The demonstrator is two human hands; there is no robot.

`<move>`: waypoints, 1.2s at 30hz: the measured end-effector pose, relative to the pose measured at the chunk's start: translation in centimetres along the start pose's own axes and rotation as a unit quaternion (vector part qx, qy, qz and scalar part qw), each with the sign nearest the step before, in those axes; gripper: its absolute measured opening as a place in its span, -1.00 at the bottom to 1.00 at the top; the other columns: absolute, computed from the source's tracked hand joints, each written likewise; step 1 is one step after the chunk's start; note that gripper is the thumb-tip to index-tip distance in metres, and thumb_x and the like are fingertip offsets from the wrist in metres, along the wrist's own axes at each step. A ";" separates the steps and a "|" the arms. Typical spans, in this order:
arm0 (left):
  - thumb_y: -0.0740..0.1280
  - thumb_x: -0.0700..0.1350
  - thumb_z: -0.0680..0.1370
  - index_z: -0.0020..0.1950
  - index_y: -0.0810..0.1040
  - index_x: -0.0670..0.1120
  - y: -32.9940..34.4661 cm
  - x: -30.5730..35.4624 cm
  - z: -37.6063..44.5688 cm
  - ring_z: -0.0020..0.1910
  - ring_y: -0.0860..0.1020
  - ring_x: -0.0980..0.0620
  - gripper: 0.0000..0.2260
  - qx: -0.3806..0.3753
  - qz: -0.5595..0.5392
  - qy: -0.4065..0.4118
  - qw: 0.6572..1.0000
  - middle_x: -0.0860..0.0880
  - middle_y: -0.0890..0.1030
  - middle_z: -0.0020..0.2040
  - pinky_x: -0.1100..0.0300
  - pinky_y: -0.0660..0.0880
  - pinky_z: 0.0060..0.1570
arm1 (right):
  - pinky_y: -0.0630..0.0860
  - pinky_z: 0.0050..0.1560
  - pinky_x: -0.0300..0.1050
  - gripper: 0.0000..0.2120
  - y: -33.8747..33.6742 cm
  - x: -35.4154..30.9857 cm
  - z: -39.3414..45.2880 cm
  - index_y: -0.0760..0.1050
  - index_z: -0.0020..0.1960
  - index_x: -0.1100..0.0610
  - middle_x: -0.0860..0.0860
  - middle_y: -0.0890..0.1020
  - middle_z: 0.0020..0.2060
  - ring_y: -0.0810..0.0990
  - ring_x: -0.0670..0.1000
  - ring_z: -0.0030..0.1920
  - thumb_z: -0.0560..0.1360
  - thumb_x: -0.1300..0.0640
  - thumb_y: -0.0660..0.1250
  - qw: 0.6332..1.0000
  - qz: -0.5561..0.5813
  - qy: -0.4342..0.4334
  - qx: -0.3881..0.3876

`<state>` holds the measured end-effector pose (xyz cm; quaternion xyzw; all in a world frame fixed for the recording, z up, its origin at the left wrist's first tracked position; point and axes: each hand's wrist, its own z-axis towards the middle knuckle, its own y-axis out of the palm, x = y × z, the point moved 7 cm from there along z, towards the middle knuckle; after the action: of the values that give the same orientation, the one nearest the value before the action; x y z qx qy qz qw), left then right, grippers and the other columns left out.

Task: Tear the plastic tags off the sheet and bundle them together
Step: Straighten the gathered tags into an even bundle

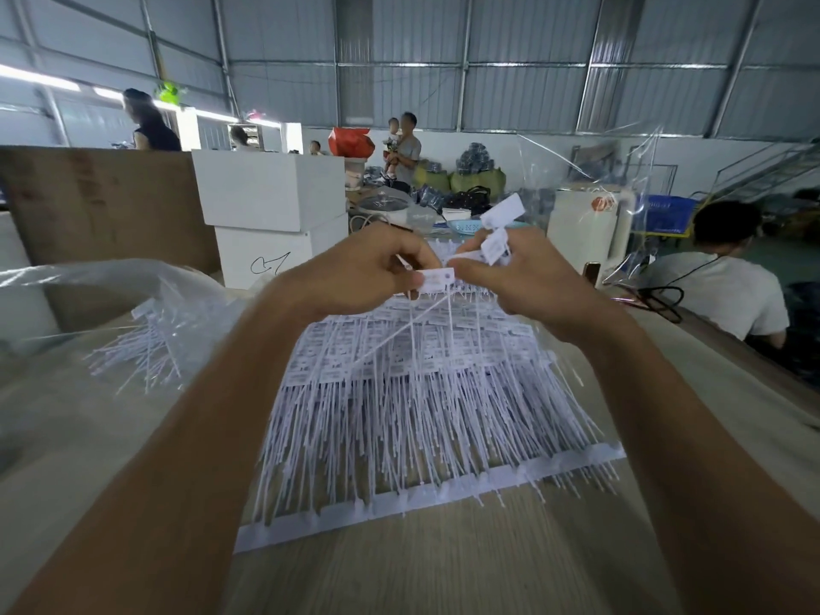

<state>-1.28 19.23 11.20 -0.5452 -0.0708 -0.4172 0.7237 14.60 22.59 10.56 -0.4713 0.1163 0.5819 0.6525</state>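
— Pinching what, exactly?
— The left hand (pixel 355 268) pinched a white tag (pixel 436 278) by its label, thumb and fingers closed on it, raised above the sheet of tags (pixel 426 392) on the wooden table (pixel 443 565).
— And the other?
— The right hand (pixel 523 277) gripped a few torn-off tags (pixel 499 233), labels sticking up, fingertips touching that same tag. A clear bag of loose tags (pixel 146 344) lay to the left.

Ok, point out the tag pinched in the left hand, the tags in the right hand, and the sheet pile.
pinched tag (pixel 437 277), head view, its flat label
held tags (pixel 499 230), head view, upper labels
sheet pile (pixel 426 392), head view, middle strands
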 end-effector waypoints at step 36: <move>0.51 -0.28 0.48 -0.01 0.62 -0.22 -1.4 -0.8 0.0 -0.27 0.70 -0.07 -0.86 0.059 -0.112 0.022 0.992 -0.07 0.71 -0.21 0.17 0.62 -0.27 | 0.14 -0.48 -0.18 -0.82 2.7 -0.4 -0.2 0.58 -0.01 0.14 -0.16 0.43 -0.46 0.21 -0.06 -0.46 0.52 0.06 0.50 0.991 0.103 0.004 -0.084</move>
<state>-2.77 19.56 11.80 -0.4808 -0.1404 -0.5023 0.7049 12.20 21.82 9.47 -0.5120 0.1180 0.6519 0.5468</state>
